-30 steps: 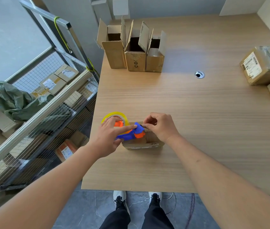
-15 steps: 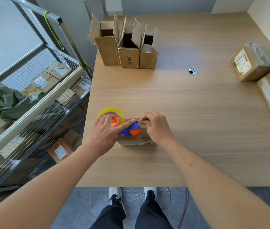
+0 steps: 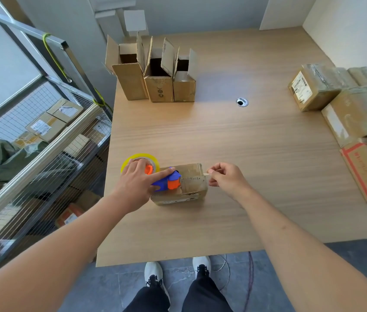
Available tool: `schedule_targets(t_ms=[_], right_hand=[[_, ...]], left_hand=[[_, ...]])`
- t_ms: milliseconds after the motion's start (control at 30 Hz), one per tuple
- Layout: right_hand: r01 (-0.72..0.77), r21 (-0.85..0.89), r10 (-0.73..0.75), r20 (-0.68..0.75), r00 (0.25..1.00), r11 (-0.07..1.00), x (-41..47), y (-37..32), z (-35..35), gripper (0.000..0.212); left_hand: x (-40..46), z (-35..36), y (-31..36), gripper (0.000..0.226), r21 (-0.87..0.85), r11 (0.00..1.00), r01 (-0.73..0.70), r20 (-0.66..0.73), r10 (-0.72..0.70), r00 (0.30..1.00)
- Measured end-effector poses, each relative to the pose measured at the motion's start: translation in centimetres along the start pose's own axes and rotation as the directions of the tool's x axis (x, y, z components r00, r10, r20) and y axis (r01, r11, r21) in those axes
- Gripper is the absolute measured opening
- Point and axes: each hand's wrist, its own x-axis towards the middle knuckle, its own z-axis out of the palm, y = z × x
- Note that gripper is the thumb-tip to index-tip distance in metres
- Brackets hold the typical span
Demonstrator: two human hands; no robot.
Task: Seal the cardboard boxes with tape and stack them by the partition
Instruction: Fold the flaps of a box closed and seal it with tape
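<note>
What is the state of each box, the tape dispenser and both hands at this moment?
small box: flaps closed, tape partly across top.
tape dispenser: resting on small box.
left hand: gripping dispenser.
right hand: pinching tape end past box edge.
three tall boxes: upright, flaps open.
sealed boxes: closed, taped, at right.

We have 1 view, a wide-angle camera on the head, looking forward and steeply down over the surface (image 3: 245,154). Both hands, left (image 3: 137,183) and right (image 3: 227,179), sit near and central. Beyond them the surface runs to the far wall; below them, floor and shoes (image 3: 155,273) show.
</note>
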Motion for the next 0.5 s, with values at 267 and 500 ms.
schedule_targets(t_ms=[267, 500], right_hand=[[-0.044, 0.027, 0.043, 0.036, 0.998, 0.999, 1.3, 0.5, -0.6, 0.017], [-0.056, -0.071, 0.057, 0.014, 0.998, 0.996, 3.7, 1.7, -0.3, 0.018]], left_hand=[[0.5, 0.0, -0.1, 0.066, 0.006, 1.0, 0.004, 0.036, -0.004, 0.999], [0.4, -0.1, 0.3, 0.065, 0.043, 0.999, -0.004, 0.026, 0.002, 1.0]])
